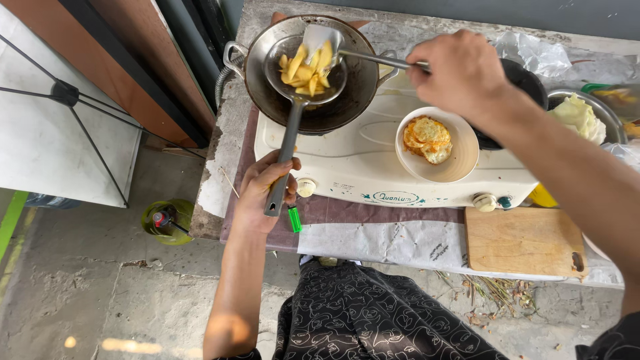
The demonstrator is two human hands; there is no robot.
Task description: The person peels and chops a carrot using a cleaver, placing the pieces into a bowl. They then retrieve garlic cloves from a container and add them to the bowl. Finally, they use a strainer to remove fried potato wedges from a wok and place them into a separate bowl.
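Your left hand (263, 190) is clenched around the grey handle of a skimmer ladle (303, 73), fingers wrapped tight near the handle's end, just beside the green lighter (295, 219) on the counter edge. The handle runs up from your fist to the mesh bowl, which hangs over the dark wok (313, 73) and carries pale yellow potato strips (307, 67). Farther off, your right hand (460, 70) grasps the metal handle of a spatula (320, 37), whose flat blade rests against the strips at the skimmer's far rim. Below that hand, on the white stove (360, 163), sits a white bowl (453, 167) of fried rounds.
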